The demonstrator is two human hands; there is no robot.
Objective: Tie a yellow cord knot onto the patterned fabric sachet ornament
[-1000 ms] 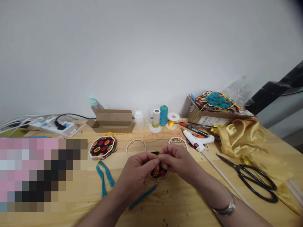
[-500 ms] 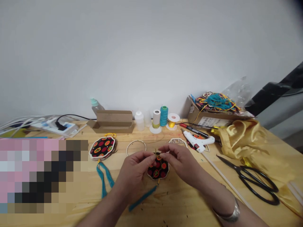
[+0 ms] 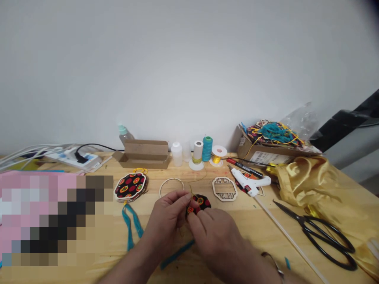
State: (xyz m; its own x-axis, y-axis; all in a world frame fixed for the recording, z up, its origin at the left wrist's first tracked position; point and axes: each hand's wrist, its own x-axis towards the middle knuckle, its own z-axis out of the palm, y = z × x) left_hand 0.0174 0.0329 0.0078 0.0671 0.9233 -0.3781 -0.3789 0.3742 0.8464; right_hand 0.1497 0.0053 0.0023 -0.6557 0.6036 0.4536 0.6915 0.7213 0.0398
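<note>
A small black fabric ornament [image 3: 201, 202] with red and orange dots lies on the wooden table [image 3: 260, 228] in front of me. My left hand [image 3: 168, 219] pinches a thin yellow cord at the ornament's top edge. My right hand [image 3: 214, 236] lies curled over the ornament's near side and hides most of it. A teal tassel [image 3: 176, 255] trails from under my hands towards me.
A stack of like ornaments [image 3: 131, 185], a wooden ring [image 3: 171, 185] and a wooden lattice piece [image 3: 224, 188] lie beyond my hands. A glue gun [image 3: 250, 182], black scissors [image 3: 325, 234], yellow satin [image 3: 319, 189], thread spools [image 3: 207, 148] and cardboard boxes [image 3: 143, 153] stand around.
My right hand has dropped from the ornament's top to its near side and now covers it. My left hand keeps its pinch on the cord. The view has tilted slightly.
</note>
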